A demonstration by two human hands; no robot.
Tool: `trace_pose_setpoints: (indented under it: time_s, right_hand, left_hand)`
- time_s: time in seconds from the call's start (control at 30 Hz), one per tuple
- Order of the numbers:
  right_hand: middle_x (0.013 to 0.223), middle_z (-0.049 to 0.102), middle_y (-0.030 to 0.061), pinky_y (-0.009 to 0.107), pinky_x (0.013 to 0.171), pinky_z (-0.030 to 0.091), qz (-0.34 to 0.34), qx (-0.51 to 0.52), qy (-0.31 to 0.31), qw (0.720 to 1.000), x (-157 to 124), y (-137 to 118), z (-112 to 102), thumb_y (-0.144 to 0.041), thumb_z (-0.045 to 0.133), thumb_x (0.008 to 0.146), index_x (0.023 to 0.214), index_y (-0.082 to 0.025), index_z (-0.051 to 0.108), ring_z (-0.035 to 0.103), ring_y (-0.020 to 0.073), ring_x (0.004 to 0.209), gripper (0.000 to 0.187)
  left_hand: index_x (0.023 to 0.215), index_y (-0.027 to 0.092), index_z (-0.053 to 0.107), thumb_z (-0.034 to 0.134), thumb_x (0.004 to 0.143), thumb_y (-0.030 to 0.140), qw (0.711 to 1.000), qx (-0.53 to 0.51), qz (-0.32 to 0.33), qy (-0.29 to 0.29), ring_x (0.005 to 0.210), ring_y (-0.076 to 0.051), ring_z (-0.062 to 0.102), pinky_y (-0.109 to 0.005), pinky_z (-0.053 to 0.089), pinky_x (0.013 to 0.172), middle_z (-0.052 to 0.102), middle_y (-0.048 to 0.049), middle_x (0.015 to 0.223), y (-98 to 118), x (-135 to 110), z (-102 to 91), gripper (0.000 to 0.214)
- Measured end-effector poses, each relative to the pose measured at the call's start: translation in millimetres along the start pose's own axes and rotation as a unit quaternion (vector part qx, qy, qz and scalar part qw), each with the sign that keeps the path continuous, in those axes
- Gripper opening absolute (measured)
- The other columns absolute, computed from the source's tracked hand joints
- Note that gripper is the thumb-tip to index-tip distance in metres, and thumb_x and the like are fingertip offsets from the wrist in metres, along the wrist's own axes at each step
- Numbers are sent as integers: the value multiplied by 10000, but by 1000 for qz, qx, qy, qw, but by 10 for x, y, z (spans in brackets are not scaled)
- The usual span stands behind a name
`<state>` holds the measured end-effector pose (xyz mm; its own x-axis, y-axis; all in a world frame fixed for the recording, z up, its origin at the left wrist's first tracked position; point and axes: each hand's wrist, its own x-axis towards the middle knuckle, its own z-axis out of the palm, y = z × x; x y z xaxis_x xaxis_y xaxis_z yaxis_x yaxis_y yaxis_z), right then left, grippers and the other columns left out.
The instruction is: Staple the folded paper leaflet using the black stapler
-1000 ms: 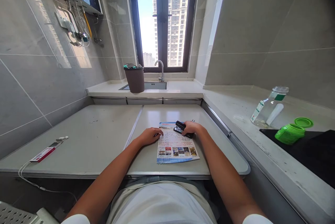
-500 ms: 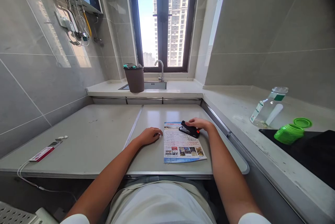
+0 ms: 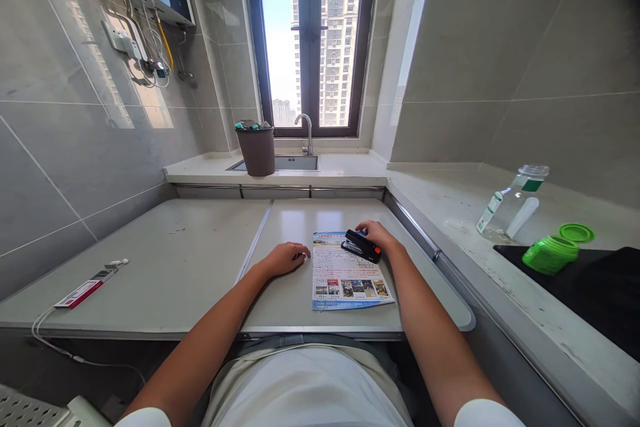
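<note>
A printed flyer point(image 3: 333, 267) lies flat on the table, with blue bands and a row of small pictures along its near side. Across its upper right part rests a black stapler point(image 3: 361, 246) with a red spot at its right end. My right hand point(image 3: 380, 235) is at the stapler's far right side, its fingers reaching left just behind the stapler; part of the hand is hidden. Palm down, my left hand point(image 3: 287, 258) rests on the table with loosely bent fingers, its fingertips close to the flyer's left edge.
A power strip point(image 3: 86, 288) with a white cable lies on the table's left part. Right, on the counter point(image 3: 463, 214), stand a clear glass jar point(image 3: 515, 204) and an open green bottle point(image 3: 550, 255). A brown bin point(image 3: 257, 152) stands by the sink point(image 3: 295, 162).
My right hand has shifted slightly back and left, from on top of the stapler to its far side. The stapler and flyer lie nearly as before. My left hand has not moved.
</note>
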<state>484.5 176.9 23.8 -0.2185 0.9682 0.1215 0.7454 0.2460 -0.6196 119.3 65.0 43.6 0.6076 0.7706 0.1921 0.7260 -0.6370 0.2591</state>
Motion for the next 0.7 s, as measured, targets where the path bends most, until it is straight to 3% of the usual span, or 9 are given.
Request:
trace_pose_setpoints:
  time_s: [0.13, 0.23, 0.37, 0.53, 0.7]
  right_hand:
    - [1078, 749, 100, 261, 859, 513, -42, -49, 34, 997, 34, 40, 7, -184, 806, 699, 1024, -171, 805, 701, 227, 973, 326]
    - [1144, 722, 134, 283, 909, 512, -16, -89, 71, 993, 55, 93, -4, -203, 842, 666, 1060, -162, 801, 696, 249, 1020, 398]
    - [1156, 723, 171, 311, 927, 524, 5, -100, 71, 992, 67, 124, 6, -231, 849, 661, 1092, -140, 793, 702, 290, 1057, 443]
    - [1146, 752, 112, 298, 956, 521, -41, -66, 32, 996, 93, 59, 79, -209, 765, 726, 1084, -173, 791, 709, 255, 1054, 361]
    - [1306, 721, 33, 338, 1100, 459, -132, 98, -81, 983, 64, 21, 149, -277, 681, 765, 1211, -242, 753, 649, 266, 1237, 453]
  left_hand:
    - [1130, 285, 755, 482, 948, 224, 1000, 4, -4, -4, 993, -205, 693, -276, 492, 857, 766, -9, 1124, 7, 2, -8, 333]
    - [1130, 287, 754, 481, 944, 215, 1000, 6, -4, -3, 980, -202, 694, -275, 491, 845, 767, -5, 1119, 9, 5, -12, 338]
    - [1127, 294, 755, 484, 948, 218, 1000, 8, -2, -2, 973, -200, 695, -274, 490, 836, 768, 1, 1114, 2, 4, -8, 334]
    - [1129, 298, 753, 484, 952, 222, 1000, 10, 0, 1, 978, -200, 696, -273, 492, 838, 768, 4, 1103, -13, 7, 9, 331]
    - [1126, 295, 753, 483, 948, 223, 1000, 8, -3, 0, 979, -197, 696, -271, 491, 844, 766, 3, 1125, -9, 5, 5, 332]
